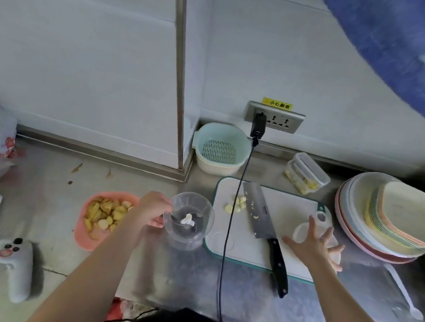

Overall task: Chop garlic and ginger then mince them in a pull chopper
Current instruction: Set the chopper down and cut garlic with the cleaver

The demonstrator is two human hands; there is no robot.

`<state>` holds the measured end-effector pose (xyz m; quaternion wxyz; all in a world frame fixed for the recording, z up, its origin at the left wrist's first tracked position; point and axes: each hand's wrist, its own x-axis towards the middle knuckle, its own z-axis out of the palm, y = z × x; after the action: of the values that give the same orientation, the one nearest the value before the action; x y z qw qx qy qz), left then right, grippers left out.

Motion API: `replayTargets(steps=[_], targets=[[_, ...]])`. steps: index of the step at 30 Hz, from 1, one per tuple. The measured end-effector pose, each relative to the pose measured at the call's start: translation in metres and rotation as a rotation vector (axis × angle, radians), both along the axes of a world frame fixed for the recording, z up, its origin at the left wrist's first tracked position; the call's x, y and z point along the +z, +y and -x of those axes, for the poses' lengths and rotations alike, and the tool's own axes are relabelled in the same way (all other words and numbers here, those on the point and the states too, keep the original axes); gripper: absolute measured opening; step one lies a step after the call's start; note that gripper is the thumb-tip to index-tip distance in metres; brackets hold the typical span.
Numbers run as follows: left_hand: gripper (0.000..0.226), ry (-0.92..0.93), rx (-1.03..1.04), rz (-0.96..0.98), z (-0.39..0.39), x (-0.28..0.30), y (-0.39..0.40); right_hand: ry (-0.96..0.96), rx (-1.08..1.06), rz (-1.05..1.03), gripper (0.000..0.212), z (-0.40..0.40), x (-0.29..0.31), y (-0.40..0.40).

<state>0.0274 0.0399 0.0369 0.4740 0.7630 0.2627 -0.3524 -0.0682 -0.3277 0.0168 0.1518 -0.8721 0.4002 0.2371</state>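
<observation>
The left hand (151,208) grips the rim of the clear pull chopper bowl (187,223) (white blade post inside), at nine o'clock of the cutting board (262,251). The right hand (314,245) hovers with fingers spread, holding nothing, at three o'clock of the cleaver (260,216); garlic cloves (235,204) lie at the blade's nine o'clock.

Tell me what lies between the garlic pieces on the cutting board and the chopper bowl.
Only a black cable hangs across that gap, just right of the chopper bowl. The garlic pieces lie close beyond it; the cleaver rests on their far side, out of the way.
</observation>
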Motion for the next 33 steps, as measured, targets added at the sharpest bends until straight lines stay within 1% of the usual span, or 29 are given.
replayTargets(steps=[2,3,5,6,7,8,9,10,11,12,13,14,15,16,17,18,19,20,21,22,23,24,26,27,28,29,31,33], targets=[[0.006,-0.079,-0.075,-0.086,-0.001,0.002,-0.003,0.011,-0.009,0.01,0.096,0.0,0.0,0.0],[0.007,-0.161,-0.185,-0.194,-0.002,0.004,-0.004,-0.016,-0.014,0.011,0.091,-0.002,0.002,0.002],[0.017,-0.346,-0.378,-0.456,-0.003,0.011,-0.01,-0.153,-0.062,-0.039,0.081,-0.006,0.007,0.01],[0.023,-0.461,-0.393,-0.536,-0.002,0.015,-0.014,-0.266,-0.106,-0.083,0.077,-0.01,0.011,0.016],[0.026,-0.601,-0.345,-0.561,-0.001,0.02,-0.02,-0.397,-0.147,-0.13,0.075,-0.014,0.017,0.024],[0.025,-0.766,-0.264,-0.531,0.002,0.027,-0.028,-0.527,-0.177,-0.194,0.075,-0.018,0.025,0.035],[0.022,-0.892,-0.204,-0.441,0.002,0.036,-0.038,-0.665,-0.201,-0.303,0.074,-0.022,0.035,0.048],[0.017,-0.946,-0.177,-0.294,0.002,0.044,-0.05,-0.808,-0.217,-0.478,0.072,-0.024,0.047,0.063],[0.014,-0.904,-0.173,-0.112,0.004,0.053,-0.063,-0.929,-0.228,-0.716,0.067,-0.026,0.06,0.078],[0.015,-0.757,-0.178,0.083,0.006,0.061,-0.076,-0.979,-0.241,-0.983,0.062,-0.027,0.07,0.093],[0.023,-0.542,-0.156,0.265,0.007,0.068,-0.087,-0.958,-0.282,-1.245,0.056,-0.029,0.076,0.105],[0.032,-0.306,-0.115,0.398,0.008,0.072,-0.095,-0.915,-0.325,-1.46,0.051,-0.03,0.08,0.115],[0.04,-0.133,-0.066,0.498,0.008,0.072,-0.097,-0.88,-0.325,-1.578,0.047,-0.031,0.083,0.124],[0.047,-0.054,-0.005,0.558,0.007,0.069,-0.096,-0.869,-0.298,-1.602,0.044,-0.031,0.084,0.132],[0.052,-0.038,0.063,0.571,0.005,0.065,-0.092,-0.881,-0.249,-1.492,0.041,-0.032,0.085,0.136],[0.054,-0.068,0.129,0.546,0.003,0.061,-0.084,-0.907,-0.164,-1.274,0.043,-0.033,0.083,0.137],[0.054,-0.133,0.176,0.482,0.002,0.055,-0.076,-0.913,-0.037,-1.039,0.053,-0.035,0.08,0.139],[0.049,-0.21,0.181,0.394,0.001,0.05,-0.068,-0.861,0.135,-0.883,0.069,-0.037,0.078,0.142],[0.044,-0.273,0.156,0.314,0.001,0.046,-0.061,-0.75,0.331,-0.81,0.087,-0.039,0.076,0.149],[0.038,-0.297,0.124,0.276,0.003,0.044,-0.056,-0.605,0.504,-0.747,0.102,-0.042,0.074,0.159],[0.034,-0.288,0.106,0.282,0.005,0.043,-0.054,-0.479,0.628,-0.663,0.113,-0.044,0.072,0.17],[0.032,-0.26,0.115,0.302,0.007,0.042,-0.051,-0.401,0.693,-0.58,0.119,-0.047,0.069,0.183],[0.031,-0.206,0.179,0.331,0.01,0.042,-0.046,-0.387,0.677,-0.483,0.119,-0.054,0.063,0.2],[0.037,-0.193,0.236,0.326,0.011,0.043,-0.04,-0.392,0.672,-0.445,0.114,-0.057,0.059,0.205],[0.044,-0.193,0.306,0.313,0.011,0.041,-0.03,-0.385,0.716,-0.383,0.109,-0.058,0.055,0.211],[0.047,-0.211,0.381,0.299,0.013,0.037,-0.018,-0.361,0.799,-0.297,0.106,-0.058,0.05,0.215],[0.041,-0.2,0.508,0.278,0.02,0.023,0.006,-0.266,0.988,-0.143,0.107,-0.056,0.039,0.22],[0.035,-0.083,0.542,0.313,0.03,0.01,0.021,-0.149,1.112,-0.046,0.113,-0.054,0.029,0.226]])
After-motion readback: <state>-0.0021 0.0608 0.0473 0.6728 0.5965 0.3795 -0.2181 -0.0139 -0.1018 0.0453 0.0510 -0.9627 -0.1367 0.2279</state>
